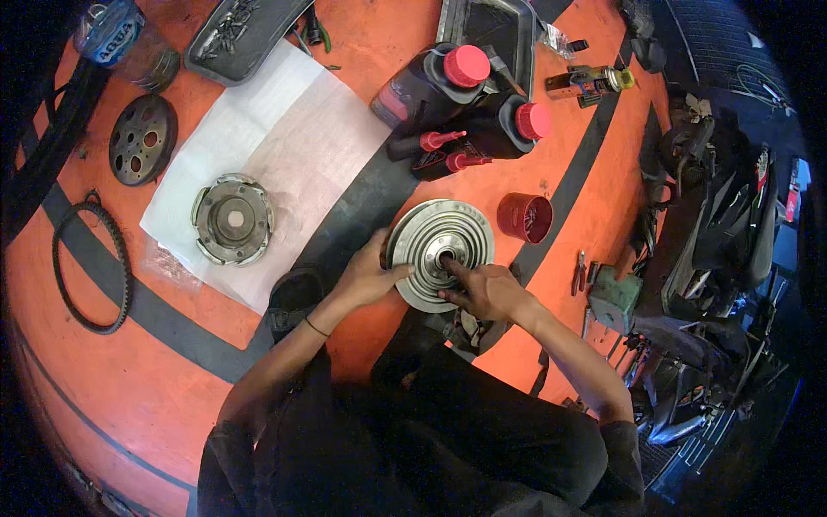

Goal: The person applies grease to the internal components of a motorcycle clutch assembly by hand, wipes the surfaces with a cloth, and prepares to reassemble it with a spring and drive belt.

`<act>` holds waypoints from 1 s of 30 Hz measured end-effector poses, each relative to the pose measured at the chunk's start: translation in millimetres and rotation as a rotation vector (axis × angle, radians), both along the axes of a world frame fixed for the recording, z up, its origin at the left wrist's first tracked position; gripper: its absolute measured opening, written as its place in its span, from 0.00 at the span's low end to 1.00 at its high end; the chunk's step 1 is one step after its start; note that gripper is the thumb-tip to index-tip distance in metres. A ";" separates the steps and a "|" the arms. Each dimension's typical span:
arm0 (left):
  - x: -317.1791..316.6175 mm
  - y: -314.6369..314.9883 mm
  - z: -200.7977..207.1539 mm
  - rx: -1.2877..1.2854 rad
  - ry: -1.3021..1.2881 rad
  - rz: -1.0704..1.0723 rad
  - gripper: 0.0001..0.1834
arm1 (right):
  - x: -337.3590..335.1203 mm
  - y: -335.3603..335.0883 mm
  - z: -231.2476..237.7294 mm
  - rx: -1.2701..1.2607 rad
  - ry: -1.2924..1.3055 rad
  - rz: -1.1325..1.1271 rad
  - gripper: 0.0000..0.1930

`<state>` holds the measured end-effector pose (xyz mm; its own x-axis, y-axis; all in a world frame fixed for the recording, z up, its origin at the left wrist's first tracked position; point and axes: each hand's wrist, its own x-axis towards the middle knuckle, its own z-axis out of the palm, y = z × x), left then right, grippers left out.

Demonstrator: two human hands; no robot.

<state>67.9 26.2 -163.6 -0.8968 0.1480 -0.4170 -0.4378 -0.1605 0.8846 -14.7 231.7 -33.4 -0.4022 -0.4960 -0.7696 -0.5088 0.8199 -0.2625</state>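
A round silvery pulley [422, 297] with stepped concentric rings is tilted up in front of me. My left hand [370, 273] grips its left rim, thumb on the face and fingers passing behind. On the pulley's face, my right hand [489, 291] reaches to the dark central bore with one finger at the hole. Another digit of that hand is spread lower, against the rings; its remaining fingers are partly hidden. Just right of the pulley stands a red cup [515, 219] with small metal pieces inside.
White sheets [297, 129] carry a clutch assembly [233, 221]. Left lie a drilled clutch bell [143, 140] and a drive belt [121, 258]. Black red-capped bottles [422, 90] and small tubes stand ahead. Trays [258, 60] sit at the back; a scooter [706, 258] and pliers [578, 274] are right.
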 end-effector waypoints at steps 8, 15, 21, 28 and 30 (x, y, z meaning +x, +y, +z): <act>-13.8 2.2 10.0 -0.162 0.073 0.117 0.37 | -6.6 -4.1 -1.8 -0.007 0.124 0.103 0.31; -63.6 2.4 34.6 -0.143 0.029 0.233 0.32 | -6.2 1.7 -2.3 -0.076 0.183 0.066 0.32; -22.9 6.0 -3.0 -0.034 0.026 0.117 0.31 | -18.5 -12.6 6.5 0.054 0.122 0.139 0.34; -47.2 8.7 14.8 -0.326 0.150 0.206 0.34 | -20.2 7.3 -1.2 -0.071 0.211 0.143 0.32; -28.1 4.4 14.8 -0.239 0.044 0.112 0.36 | -19.1 8.8 -2.8 -0.051 0.215 0.169 0.32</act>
<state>39.8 30.6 -148.7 -0.9199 -0.0507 -0.3889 -0.3899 0.0100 0.9208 -33.7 240.5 -36.2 -0.4624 -0.6057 -0.6476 -0.6856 0.7074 -0.1721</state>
